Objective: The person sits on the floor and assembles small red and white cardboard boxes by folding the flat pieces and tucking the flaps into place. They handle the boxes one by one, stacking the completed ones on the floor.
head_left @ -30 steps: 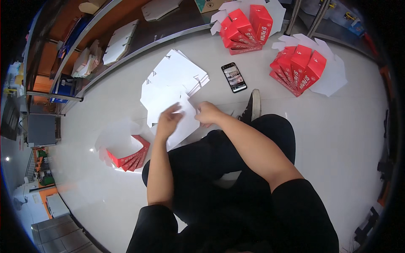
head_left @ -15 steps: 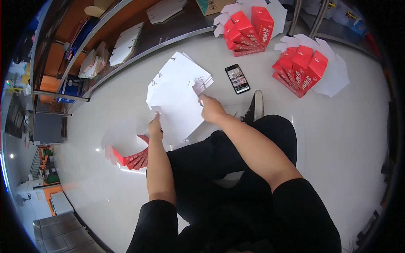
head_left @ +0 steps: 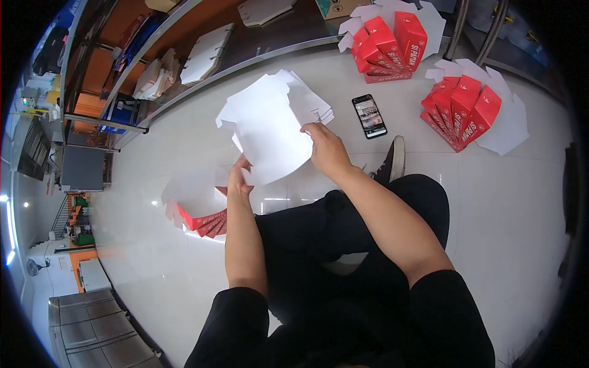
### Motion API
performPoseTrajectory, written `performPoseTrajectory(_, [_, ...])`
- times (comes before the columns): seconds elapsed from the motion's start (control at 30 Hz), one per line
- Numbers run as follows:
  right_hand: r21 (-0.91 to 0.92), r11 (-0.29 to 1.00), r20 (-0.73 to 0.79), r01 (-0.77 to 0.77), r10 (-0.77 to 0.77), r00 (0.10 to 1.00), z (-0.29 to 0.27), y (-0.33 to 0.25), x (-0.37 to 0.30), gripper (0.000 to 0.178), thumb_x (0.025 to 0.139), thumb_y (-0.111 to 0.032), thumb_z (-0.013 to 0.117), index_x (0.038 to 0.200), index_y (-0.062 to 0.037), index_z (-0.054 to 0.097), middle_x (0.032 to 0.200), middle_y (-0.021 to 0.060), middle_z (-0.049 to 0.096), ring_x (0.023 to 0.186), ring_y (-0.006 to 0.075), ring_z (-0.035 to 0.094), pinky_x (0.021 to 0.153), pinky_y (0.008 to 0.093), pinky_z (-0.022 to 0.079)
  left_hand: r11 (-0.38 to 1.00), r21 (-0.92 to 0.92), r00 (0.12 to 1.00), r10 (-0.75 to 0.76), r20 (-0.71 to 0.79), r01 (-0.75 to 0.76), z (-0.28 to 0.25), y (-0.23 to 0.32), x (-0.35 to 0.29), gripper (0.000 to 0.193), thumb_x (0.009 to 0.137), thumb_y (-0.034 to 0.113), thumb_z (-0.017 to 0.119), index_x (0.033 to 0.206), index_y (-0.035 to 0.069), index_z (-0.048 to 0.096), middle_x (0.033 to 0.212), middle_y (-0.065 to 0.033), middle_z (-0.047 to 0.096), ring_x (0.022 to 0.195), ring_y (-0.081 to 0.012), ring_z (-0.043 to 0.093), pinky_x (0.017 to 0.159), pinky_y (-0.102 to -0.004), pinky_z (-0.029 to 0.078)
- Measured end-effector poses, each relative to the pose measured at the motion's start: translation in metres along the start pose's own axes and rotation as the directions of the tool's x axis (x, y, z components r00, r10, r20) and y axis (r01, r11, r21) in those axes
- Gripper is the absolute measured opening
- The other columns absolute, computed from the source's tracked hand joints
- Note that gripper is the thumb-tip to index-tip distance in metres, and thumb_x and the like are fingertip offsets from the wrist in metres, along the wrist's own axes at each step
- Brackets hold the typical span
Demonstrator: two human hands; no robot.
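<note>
Now I see the white die-cut carton blank (head_left: 270, 132) lifted off the floor; a second ago it lay lower, still bent between the hands. My left hand (head_left: 238, 179) pinches its lower edge with closed fingers, and my right hand (head_left: 326, 147) grips its right side, thumb over the edge. That suggests folding is starting. Beyond it lies the stack of flat white blanks (head_left: 310, 101), then a smartphone (head_left: 369, 115). Farther off, folded red cartons (head_left: 388, 43) stand on the floor; shelves (head_left: 202, 37) hold more blanks.
</note>
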State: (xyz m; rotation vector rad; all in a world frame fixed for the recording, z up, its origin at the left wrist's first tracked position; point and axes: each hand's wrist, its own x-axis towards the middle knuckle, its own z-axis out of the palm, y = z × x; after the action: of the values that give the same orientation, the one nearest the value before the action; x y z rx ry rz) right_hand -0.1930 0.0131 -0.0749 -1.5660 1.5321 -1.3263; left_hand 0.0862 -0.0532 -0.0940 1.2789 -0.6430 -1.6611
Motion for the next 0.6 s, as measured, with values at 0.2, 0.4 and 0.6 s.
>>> performPoseTrajectory(0.2, [0.018,0.999,0.012,0.048,-0.049,0.999,0.004,0.001,-0.001,0.039,0.084,0.009,0.045,0.116,-0.0086,0.058,0.118,0.0159,0.063,0.104,0.0412,0.062,0.088,0.0469,0.050,0.934,0.252,0.955,0.283,-0.085,-0.254,0.001,-0.005,0.006,0.043,0.103,0.028,0.051,0.132,-0.003,0.054,0.125,-0.0113,0.063,0.110,-0.0215,0.062,0.093,-0.0345,0.053])
performPoseTrajectory(0.4, [-0.011,0.998,-0.026,0.063,-0.063,0.998,0.002,0.003,-0.002,0.037,0.085,0.007,0.046,0.116,-0.0077,0.058,0.118,0.0161,0.063,0.104,0.0414,0.062,0.088,0.0472,0.050,0.968,0.168,0.962,0.215,-0.170,-0.187,0.013,0.008,-0.002,0.044,0.102,0.033,0.054,0.129,-0.001,0.058,0.119,-0.0109,0.066,0.102,-0.0192,0.064,0.087,-0.0319,0.053])
performPoseTrajectory(0.6, [-0.026,1.000,0.040,0.013,-0.012,0.999,0.004,0.002,0.000,0.037,0.086,0.004,0.049,0.120,-0.0065,0.057,0.119,0.0178,0.062,0.109,0.0408,0.061,0.091,0.0478,0.049,0.921,0.230,0.908,0.362,-0.209,-0.314,0.011,0.009,-0.002,0.043,0.100,0.038,0.060,0.116,-0.001,0.067,0.101,-0.0091,0.070,0.087,-0.0154,0.065,0.076,-0.0280,0.053])
